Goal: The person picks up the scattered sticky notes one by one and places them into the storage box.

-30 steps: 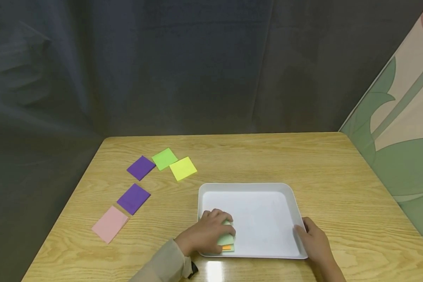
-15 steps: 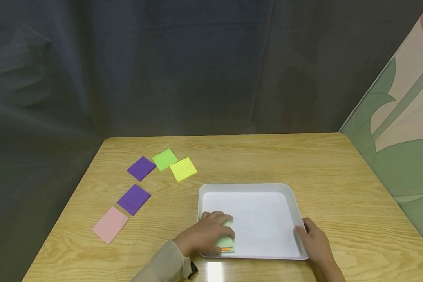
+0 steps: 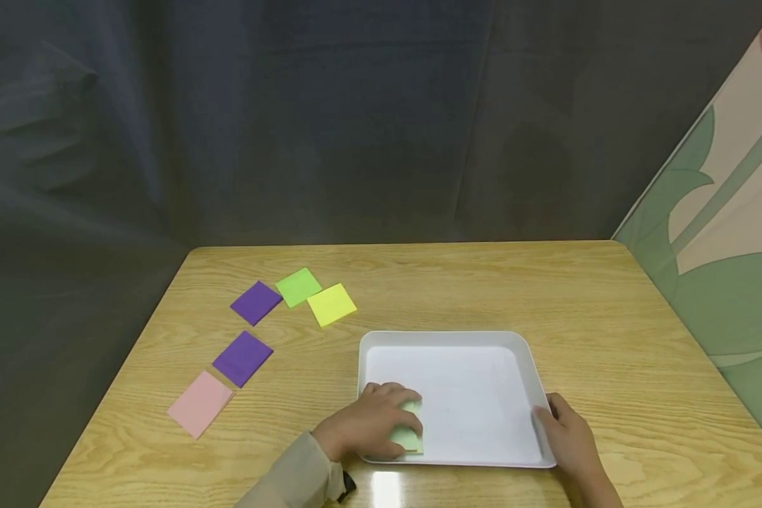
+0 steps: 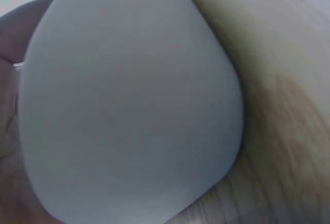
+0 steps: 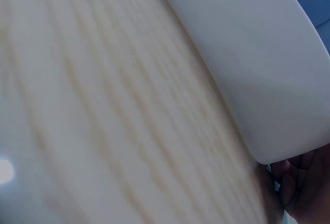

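Note:
A white tray (image 3: pixel 470 395) lies on the table. In its near left corner is a stack of pale green sticky notes (image 3: pixel 409 437), largely hidden under my left hand (image 3: pixel 375 422). The fingers of that hand are bent over the stack, with the thumb at its near edge. My right hand (image 3: pixel 570 436) grips the tray's right rim, thumb on the inner side and fingers outside. The left wrist view is mostly filled by the tray's outer wall (image 4: pixel 134 105); part of the palm shows at left. In the right wrist view, curled fingers (image 5: pixel 304 177) sit beside the tray's wall (image 5: pixel 258 69).
Left of the tray lie a pink sticky note (image 3: pixel 200 404), two purple ones, the nearer (image 3: pixel 243 358) and the farther (image 3: pixel 256 303), a bright green one (image 3: pixel 299 286) and a yellow one (image 3: pixel 331 305). A dark curtain (image 3: pixel 355 127) hangs behind the wooden table (image 3: pixel 609 317).
The orange strip showing in the stack under my left hand has narrowed until hardly any is visible. Both hands and the tray have stayed in place.

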`<state>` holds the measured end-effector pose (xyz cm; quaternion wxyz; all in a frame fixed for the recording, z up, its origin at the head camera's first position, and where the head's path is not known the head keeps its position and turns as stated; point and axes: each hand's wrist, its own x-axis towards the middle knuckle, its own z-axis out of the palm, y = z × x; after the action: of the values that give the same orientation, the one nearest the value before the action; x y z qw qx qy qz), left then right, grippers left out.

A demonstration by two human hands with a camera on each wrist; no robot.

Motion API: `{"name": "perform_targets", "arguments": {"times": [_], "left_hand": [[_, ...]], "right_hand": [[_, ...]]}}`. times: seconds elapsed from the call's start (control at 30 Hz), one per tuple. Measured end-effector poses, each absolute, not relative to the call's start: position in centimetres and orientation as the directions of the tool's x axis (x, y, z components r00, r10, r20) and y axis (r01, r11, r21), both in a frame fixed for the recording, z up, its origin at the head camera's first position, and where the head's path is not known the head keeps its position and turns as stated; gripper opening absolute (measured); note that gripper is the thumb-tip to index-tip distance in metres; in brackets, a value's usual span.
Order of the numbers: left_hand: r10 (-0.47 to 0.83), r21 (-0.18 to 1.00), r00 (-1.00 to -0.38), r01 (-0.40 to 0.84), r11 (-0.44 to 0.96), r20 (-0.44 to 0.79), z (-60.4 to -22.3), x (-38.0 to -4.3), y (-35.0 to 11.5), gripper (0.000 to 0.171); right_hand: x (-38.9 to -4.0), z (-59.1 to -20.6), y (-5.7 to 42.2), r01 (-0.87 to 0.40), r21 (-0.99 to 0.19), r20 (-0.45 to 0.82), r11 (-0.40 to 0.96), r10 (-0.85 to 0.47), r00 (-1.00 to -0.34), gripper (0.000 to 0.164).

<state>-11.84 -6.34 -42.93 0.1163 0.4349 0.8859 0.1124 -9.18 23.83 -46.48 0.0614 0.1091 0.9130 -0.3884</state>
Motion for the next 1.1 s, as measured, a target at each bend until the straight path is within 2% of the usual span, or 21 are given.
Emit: {"name": "perform_targets", "arguments": {"times": [0.33,0.53,0.7,0.93,1.1], "left_hand": [[0.795,0.303,-0.598,0.742,0.598,-0.103,-42.9,-11.7,-6.5,0.028],[0.774,0.316,-0.625,0.717,0.621,-0.103,-43.3,-11.6,-6.6,0.044],[0.758,0.329,-0.646,0.7,0.633,-0.084,-43.5,-11.5,-6.9,0.053],[0.714,0.345,-0.699,0.678,0.649,0.029,-43.8,-11.3,-8.3,0.049],[0.62,0.415,-0.782,0.587,0.695,0.068,-43.9,-11.2,-9.7,0.051]], "right_hand": [[-8.9,-46.2,23.6,0.195,-0.715,-0.15,0.671,0.124,-0.981,0.033],[-9.0,-46.2,23.5,0.11,-0.685,-0.084,0.72,0.072,-0.994,0.038],[-9.2,-46.1,23.6,0.075,-0.611,-0.092,0.788,0.023,-0.995,0.048],[-9.3,-46.1,23.6,0.055,-0.592,-0.098,0.804,-0.004,-0.995,0.056],[-9.2,-45.9,23.6,0.055,-0.611,-0.097,0.79,-0.006,-0.995,0.059]]}}
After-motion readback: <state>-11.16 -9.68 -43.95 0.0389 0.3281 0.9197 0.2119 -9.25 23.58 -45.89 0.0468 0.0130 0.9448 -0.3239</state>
